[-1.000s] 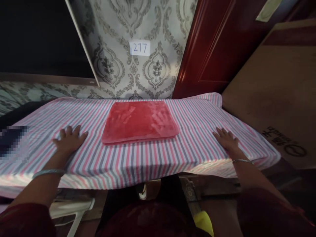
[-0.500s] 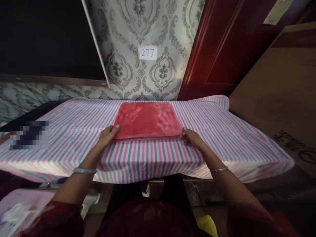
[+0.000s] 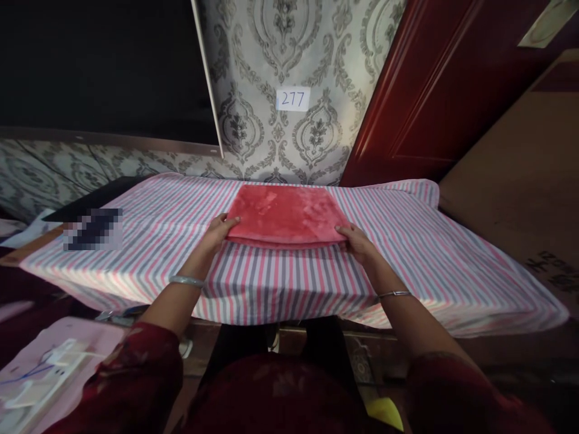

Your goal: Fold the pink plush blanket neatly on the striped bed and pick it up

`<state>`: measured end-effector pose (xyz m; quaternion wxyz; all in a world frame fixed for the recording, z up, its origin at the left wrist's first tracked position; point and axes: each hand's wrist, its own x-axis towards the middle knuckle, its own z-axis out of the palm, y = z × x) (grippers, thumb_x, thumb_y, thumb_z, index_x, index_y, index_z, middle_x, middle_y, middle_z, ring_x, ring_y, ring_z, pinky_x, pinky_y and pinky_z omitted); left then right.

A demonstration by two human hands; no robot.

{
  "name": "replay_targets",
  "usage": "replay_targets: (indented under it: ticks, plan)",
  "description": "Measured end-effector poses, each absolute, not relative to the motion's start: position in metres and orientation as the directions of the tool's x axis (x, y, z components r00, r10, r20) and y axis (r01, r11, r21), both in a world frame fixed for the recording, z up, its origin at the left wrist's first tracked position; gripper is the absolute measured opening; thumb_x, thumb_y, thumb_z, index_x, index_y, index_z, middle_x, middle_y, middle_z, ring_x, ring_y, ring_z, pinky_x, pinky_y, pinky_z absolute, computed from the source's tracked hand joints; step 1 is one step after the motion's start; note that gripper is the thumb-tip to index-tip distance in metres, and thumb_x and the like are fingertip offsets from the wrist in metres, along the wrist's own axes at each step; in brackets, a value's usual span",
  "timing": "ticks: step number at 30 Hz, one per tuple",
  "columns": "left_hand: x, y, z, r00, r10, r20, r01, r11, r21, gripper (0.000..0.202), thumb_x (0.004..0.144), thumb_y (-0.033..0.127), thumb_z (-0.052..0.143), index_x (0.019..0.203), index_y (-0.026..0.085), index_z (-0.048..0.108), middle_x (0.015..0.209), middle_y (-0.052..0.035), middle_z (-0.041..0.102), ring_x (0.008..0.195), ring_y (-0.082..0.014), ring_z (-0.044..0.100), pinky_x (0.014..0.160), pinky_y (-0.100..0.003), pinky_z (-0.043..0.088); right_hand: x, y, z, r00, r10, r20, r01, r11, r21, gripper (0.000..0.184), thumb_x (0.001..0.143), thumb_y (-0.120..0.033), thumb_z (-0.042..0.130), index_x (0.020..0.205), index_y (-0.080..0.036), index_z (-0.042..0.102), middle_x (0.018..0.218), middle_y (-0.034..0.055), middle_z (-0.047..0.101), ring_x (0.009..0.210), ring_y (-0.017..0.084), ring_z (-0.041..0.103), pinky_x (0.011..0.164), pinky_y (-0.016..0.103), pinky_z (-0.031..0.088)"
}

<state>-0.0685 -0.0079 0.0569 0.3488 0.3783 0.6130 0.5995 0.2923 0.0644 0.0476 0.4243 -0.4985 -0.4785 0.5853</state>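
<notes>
A folded red plush cloth (image 3: 287, 211) lies on the striped tablecloth (image 3: 398, 241), its near edge slightly raised and showing layers. My left hand (image 3: 221, 231) grips its near left corner, thumb on top and fingers underneath. At the near right corner, my right hand (image 3: 355, 238) pinches the cloth the same way, with the fingertips partly hidden below. Lighter rubbed patches show on the plush surface.
Behind the table is a patterned wall with a paper label (image 3: 293, 98) reading 277. A dark screen (image 3: 104, 66) hangs at left. A large cardboard box (image 3: 520, 169) stands at right. A pixelated dark item (image 3: 93, 229) lies on the table's left.
My right hand has closed on the near right corner, and the cloth's near edge has lifted a little. The view has shifted left.
</notes>
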Motion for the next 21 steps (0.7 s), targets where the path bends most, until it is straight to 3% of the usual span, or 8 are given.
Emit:
replay_targets:
  ticks: [5,9,13,15,17,19,21]
  plan:
    - [-0.080,-0.034,0.059,-0.428,0.904,-0.007,0.013,0.014,1.000,0.063,0.057,0.044,0.087,0.110,0.015,0.069,0.100,-0.0100,0.078,0.091,-0.0265,0.075,0.083,-0.036,0.060,0.302,0.031,0.045,-0.123,0.990,-0.065,-0.012,-0.067,-0.998,0.051,0.066,-0.045,0.077,0.105,-0.024,0.052,0.055,-0.0119,0.047,0.038,0.008,0.037,0.035,0.019,0.027]
    - [-0.090,-0.062,0.043,-0.416,0.901,-0.125,0.083,0.174,0.981,0.061,0.060,0.052,0.086,0.108,0.017,0.071,0.102,-0.0123,0.078,0.094,-0.0280,0.075,0.088,-0.038,0.059,0.316,-0.002,0.020,-0.195,0.970,-0.148,0.058,-0.139,-0.989,0.069,0.068,-0.053,0.079,0.124,-0.024,0.050,0.060,-0.0086,0.054,0.039,0.009,0.039,0.038,0.021,0.030]
    - [-0.103,-0.066,0.041,-0.478,0.878,-0.033,0.345,0.222,0.912,0.076,0.072,0.063,0.073,0.132,0.017,0.064,0.110,-0.0132,0.076,0.096,-0.0299,0.074,0.088,-0.043,0.059,0.341,0.002,0.014,-0.161,0.972,-0.172,0.274,-0.123,-0.954,0.082,0.077,-0.063,0.068,0.144,-0.022,0.046,0.076,0.0009,0.066,0.055,0.018,0.059,0.052,0.029,0.048]
    - [-0.104,-0.054,0.049,-0.483,0.867,0.122,0.546,0.190,0.816,0.085,0.077,0.065,0.066,0.147,0.017,0.052,0.128,-0.0160,0.070,0.109,-0.0323,0.071,0.094,-0.046,0.057,0.346,0.019,0.023,-0.097,0.995,-0.037,0.495,0.015,-0.869,0.077,0.084,-0.064,0.059,0.146,-0.020,0.050,0.095,0.0096,0.072,0.076,0.025,0.069,0.071,0.038,0.056]
    - [-0.094,-0.033,0.058,-0.372,0.883,0.286,0.735,0.092,0.671,0.082,0.085,0.061,0.057,0.153,0.017,0.046,0.147,-0.0175,0.058,0.132,-0.0339,0.059,0.109,-0.048,0.048,0.335,0.041,0.036,-0.090,0.979,0.180,0.667,0.194,-0.719,0.070,0.090,-0.058,0.051,0.147,-0.017,0.051,0.124,0.0169,0.069,0.104,0.031,0.069,0.093,0.046,0.054]
    - [-0.073,-0.007,0.067,-0.187,0.916,0.356,0.854,-0.028,0.520,0.075,0.092,0.054,0.049,0.155,0.015,0.043,0.159,-0.0173,0.046,0.149,-0.0324,0.040,0.122,-0.048,0.032,0.306,0.064,0.051,-0.202,0.923,0.327,0.744,0.362,-0.561,0.065,0.096,-0.051,0.040,0.151,-0.016,0.048,0.148,0.0177,0.057,0.131,0.033,0.056,0.111,0.049,0.043]
    - [-0.046,0.021,0.073,-0.090,0.952,0.293,0.909,-0.042,0.416,0.076,0.095,0.053,0.047,0.158,0.012,0.037,0.166,-0.0192,0.035,0.156,-0.0328,0.026,0.126,-0.049,0.023,0.267,0.086,0.062,-0.321,0.886,0.336,0.788,0.446,-0.424,0.064,0.101,-0.047,0.033,0.157,-0.017,0.042,0.160,0.0146,0.044,0.147,0.031,0.039,0.120,0.049,0.033]
